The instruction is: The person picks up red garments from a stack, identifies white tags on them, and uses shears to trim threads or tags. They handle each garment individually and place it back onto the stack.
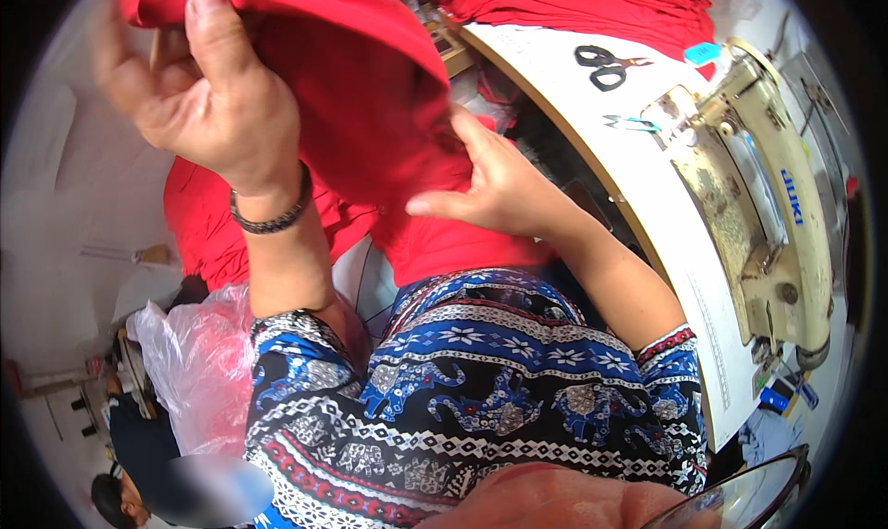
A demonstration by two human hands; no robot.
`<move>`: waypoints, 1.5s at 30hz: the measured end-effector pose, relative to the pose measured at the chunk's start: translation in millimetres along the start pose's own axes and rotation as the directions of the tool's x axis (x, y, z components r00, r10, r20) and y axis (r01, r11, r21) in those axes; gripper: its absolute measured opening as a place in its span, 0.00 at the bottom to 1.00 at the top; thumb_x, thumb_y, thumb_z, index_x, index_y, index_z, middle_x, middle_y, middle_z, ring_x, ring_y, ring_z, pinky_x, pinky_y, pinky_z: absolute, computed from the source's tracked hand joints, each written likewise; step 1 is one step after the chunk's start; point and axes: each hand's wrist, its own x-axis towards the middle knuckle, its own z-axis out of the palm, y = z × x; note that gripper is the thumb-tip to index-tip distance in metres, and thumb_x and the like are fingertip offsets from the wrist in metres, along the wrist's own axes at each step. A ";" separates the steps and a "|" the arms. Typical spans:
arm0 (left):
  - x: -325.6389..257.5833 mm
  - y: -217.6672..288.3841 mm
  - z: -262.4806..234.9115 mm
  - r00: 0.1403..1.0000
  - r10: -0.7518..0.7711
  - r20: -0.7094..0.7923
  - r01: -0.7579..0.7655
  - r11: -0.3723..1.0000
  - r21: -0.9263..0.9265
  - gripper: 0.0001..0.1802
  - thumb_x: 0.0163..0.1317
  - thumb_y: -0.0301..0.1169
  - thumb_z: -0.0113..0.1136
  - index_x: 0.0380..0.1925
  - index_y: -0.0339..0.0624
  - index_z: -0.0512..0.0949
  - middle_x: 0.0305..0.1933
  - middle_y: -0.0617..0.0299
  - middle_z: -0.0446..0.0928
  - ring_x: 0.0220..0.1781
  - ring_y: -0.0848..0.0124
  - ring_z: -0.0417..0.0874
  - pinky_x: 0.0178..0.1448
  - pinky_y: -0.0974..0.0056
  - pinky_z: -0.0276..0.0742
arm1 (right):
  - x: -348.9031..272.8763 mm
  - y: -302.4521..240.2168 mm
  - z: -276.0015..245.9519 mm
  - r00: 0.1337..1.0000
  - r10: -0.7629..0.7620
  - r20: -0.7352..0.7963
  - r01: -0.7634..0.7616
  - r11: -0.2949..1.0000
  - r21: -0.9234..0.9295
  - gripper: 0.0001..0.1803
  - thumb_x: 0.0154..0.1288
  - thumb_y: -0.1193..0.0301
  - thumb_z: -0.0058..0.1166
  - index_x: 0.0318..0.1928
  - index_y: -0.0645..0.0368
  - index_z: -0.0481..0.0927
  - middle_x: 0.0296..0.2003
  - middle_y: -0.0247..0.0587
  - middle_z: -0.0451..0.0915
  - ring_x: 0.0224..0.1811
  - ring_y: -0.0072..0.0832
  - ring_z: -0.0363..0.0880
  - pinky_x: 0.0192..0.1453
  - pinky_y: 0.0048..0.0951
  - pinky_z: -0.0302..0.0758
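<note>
A piece of red cloth (361, 113) hangs in front of me, raised at the upper left. My left hand (217, 104) pinches its folded edge between thumb and fingers; those fingers are partly smeared by motion. Against the cloth's right side rests my right hand (504, 182), thumb and forefinger spread wide apart. Its other fingers are mostly hidden. The lower part of the cloth falls toward my lap, where more red fabric (435, 247) lies.
At right, a sewing machine (777, 196) stands on a white table (684, 279) with a curved edge. Black-handled scissors (606, 67), small thread snips (631, 122) and a red fabric pile (583, 2) lie there. Left are a plastic bag (199, 344) and another person (148, 446).
</note>
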 end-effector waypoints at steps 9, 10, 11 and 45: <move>-51.4 0.8 13.2 0.906 -0.321 0.275 0.339 0.941 -0.018 0.17 0.66 0.21 0.54 0.54 0.28 0.74 0.48 0.52 0.80 0.38 0.76 0.81 0.40 0.75 0.77 | -19.8 32.0 -69.2 0.930 -0.273 -0.247 0.133 0.874 -0.467 0.27 0.51 0.68 0.65 0.53 0.60 0.75 0.47 0.48 0.78 0.52 0.47 0.76 0.59 0.38 0.70; -58.1 0.2 15.3 0.890 -0.234 0.391 0.285 0.956 -0.075 0.20 0.64 0.20 0.55 0.56 0.27 0.73 0.56 0.49 0.77 0.47 0.73 0.81 0.51 0.72 0.77 | -14.6 33.1 -70.0 0.957 -0.237 -0.165 0.146 0.890 -0.432 0.26 0.51 0.69 0.64 0.52 0.61 0.76 0.47 0.47 0.78 0.51 0.45 0.76 0.59 0.38 0.70; -65.3 5.9 20.9 0.891 -0.131 0.434 0.106 0.991 0.081 0.22 0.61 0.17 0.56 0.57 0.26 0.71 0.59 0.48 0.75 0.51 0.72 0.80 0.55 0.71 0.75 | -10.9 35.1 -73.3 0.976 -0.202 -0.079 0.155 0.906 -0.394 0.24 0.50 0.70 0.64 0.50 0.62 0.77 0.48 0.47 0.78 0.51 0.43 0.76 0.59 0.39 0.70; -39.2 -24.8 41.1 0.294 -0.325 0.899 0.397 0.897 0.194 0.31 0.48 0.22 0.72 0.55 0.38 0.74 0.57 0.62 0.75 0.57 0.72 0.76 0.61 0.64 0.71 | 33.4 -13.6 -82.2 0.987 -0.148 -0.068 0.156 0.737 0.658 0.11 0.67 0.73 0.52 0.48 0.55 0.80 0.44 0.40 0.82 0.50 0.31 0.80 0.53 0.30 0.76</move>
